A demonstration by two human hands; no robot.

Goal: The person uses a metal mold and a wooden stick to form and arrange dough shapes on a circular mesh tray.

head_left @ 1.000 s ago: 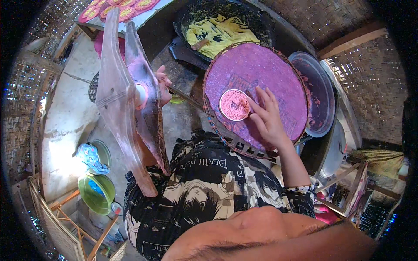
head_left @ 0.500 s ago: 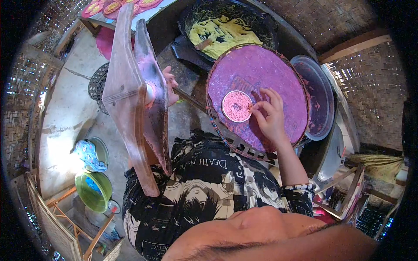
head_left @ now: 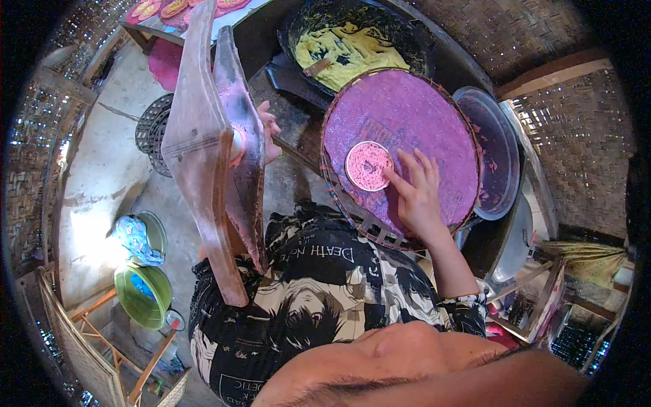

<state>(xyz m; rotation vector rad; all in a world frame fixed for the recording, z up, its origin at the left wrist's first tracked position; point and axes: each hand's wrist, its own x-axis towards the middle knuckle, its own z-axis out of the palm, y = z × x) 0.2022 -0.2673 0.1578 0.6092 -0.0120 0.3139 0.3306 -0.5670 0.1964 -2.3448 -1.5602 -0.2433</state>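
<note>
"What takes up the most room?"

"The wooden press [head_left: 193,142], two long boards tilted side by side in the left half of the frame."

"And after that?"

"The round tray [head_left: 437,129], covered in purple, right of centre. Above it, at the top, sits a black pan [head_left: 417,44]; a grey basin [head_left: 500,180] shows past the tray's right edge."

"Anything in the pan?"

"Yellow dough [head_left: 366,54], spread unevenly. Smaller again is the green tub [head_left: 146,313], lower left."

"Now the hands."

"The right hand [head_left: 422,200] is over the tray, fingers spread apart and gripping nothing. Its index fingertip is at the ring's right edge; I can't tell whether it touches."

"The left?"

"The left hand [head_left: 269,136] shows beyond the press, left of centre. Its visible fingers are loosely parted and slightly bent, but the boards hide the rest, so I can't tell what it holds."

"Where exactly is the ring?"

"The ring [head_left: 348,169] lies flat on the left part of the tray, just right of the frame's centre, with pink strands [head_left: 363,153] inside."

"Anything smaller?"

"A white cylinder [head_left: 237,144] between the boards."
</note>
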